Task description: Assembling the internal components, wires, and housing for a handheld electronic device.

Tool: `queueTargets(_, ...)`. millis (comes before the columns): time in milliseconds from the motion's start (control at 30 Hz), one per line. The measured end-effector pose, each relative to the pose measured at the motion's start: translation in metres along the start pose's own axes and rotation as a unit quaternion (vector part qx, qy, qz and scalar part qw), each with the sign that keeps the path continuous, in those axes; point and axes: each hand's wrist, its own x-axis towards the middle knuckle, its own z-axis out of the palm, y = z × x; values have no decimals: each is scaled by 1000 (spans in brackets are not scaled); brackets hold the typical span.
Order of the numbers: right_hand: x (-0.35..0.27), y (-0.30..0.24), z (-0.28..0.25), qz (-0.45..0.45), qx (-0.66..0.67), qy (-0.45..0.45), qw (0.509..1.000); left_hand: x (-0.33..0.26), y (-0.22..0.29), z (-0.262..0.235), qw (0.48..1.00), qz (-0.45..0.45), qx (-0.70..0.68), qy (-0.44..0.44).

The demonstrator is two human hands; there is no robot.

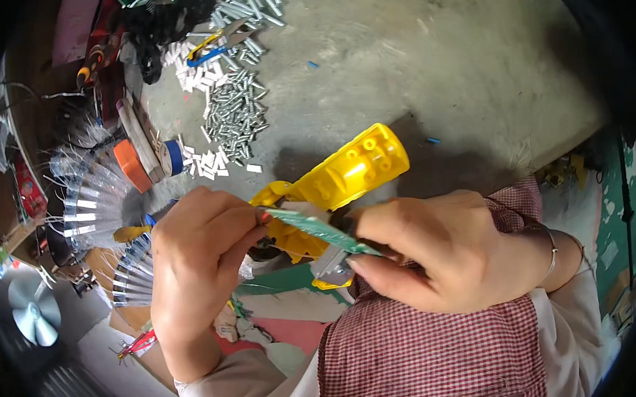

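Note:
A green circuit board (321, 232) is tilted between my hands. My right hand (438, 253) pinches its right end between thumb and fingers. At the board's left end, my left hand (198, 257) has thumb and forefinger pressed together; a small reddish bit shows at the tips, too small to name. Behind and under the board lies a yellow plastic housing (360, 168), its hollow inside with round posts facing up. More yellow plastic and a grey part (331, 265) show below the board, partly hidden by it and my fingers.
Metal screws (236, 116) and white tube pieces (210, 163) lie in piles on the grey table (426, 61). Blue-and-yellow-handled snips (214, 46) rest above them. Leftward are an orange box (132, 166), a blue-rimmed roll (173, 158), bundled wires (92, 201) and a fan (35, 310).

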Motion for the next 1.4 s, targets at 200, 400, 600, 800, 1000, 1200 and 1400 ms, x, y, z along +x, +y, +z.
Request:
queueTargets(200,-6,13,0,-4,32,-12,999,-1,4,9,999,9,44,15)
queueTargets(400,-10,17,3,-31,11,-26,999,-3,10,-1,996,-22,80,-34)
queueTargets(600,-6,14,-3,-8,-2,-63,998,1,11,2,988,-4,137,-69)
queueTargets(800,-4,15,1,4,-18,-85,996,3,14,1,977,-9,184,-105)
queueTargets(1000,-4,12,2,27,-1,-75,997,0,24,-1,972,-59,196,-111)
queueTargets(1200,-4,12,2,25,4,-70,997,3,30,0,965,-76,221,-116)
queueTargets(1400,-4,13,2,30,2,-67,997,13,25,-3,960,-46,220,-167)
